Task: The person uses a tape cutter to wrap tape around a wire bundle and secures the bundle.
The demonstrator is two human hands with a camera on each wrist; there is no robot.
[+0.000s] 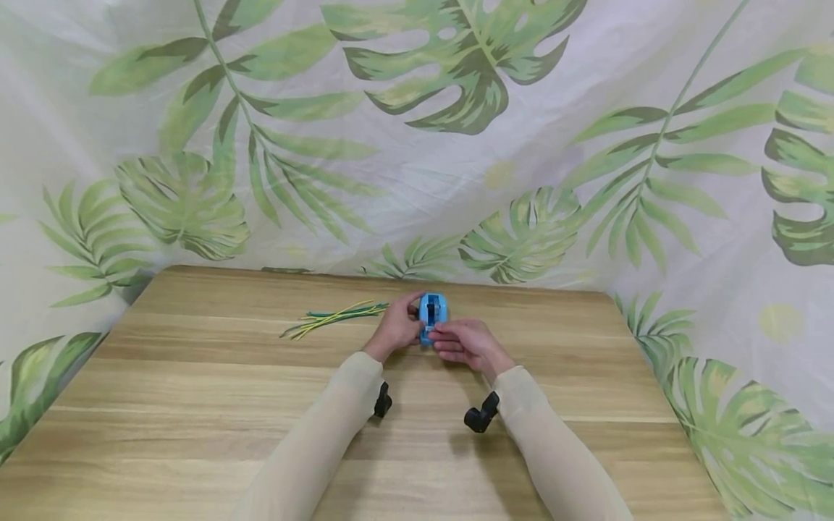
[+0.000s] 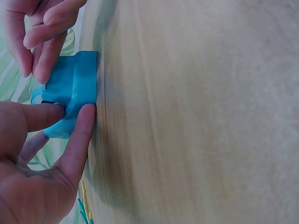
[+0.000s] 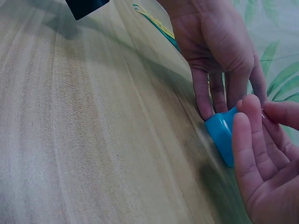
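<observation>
Centrally, toward the far half of the wooden table [image 1: 195, 405], a small blue plastic device [image 1: 433, 312] stands on the surface, and both hands are gathered around it. The left hand [image 1: 394, 329] holds it from the left side: in the left wrist view its thumb and a finger are curled against the blue body [image 2: 74, 88], pressing on it from two sides, so this hand grips the device. The right hand [image 1: 468, 344] comes in from the right with its fingers bent toward the front of the device; in the left wrist view its fingertips [image 2: 41, 70] are pressed together at the top edge of the blue body, and they look to pinch something very small there, though what it is cannot be told. The right wrist view shows the blue device [image 3: 223, 133] sitting between the left hand's fingers [image 3: 203, 100] and the right hand's fingers [image 3: 247, 135], touching both.

Just left of the left hand, a loose bundle of thin green and yellow wires [image 1: 335, 317] lies flat on the table, its near end close to the device. Both forearms wear pale beige sleeves [image 1: 326, 434]. A white cloth printed with green leaves [image 1: 417, 145] hangs behind the table
</observation>
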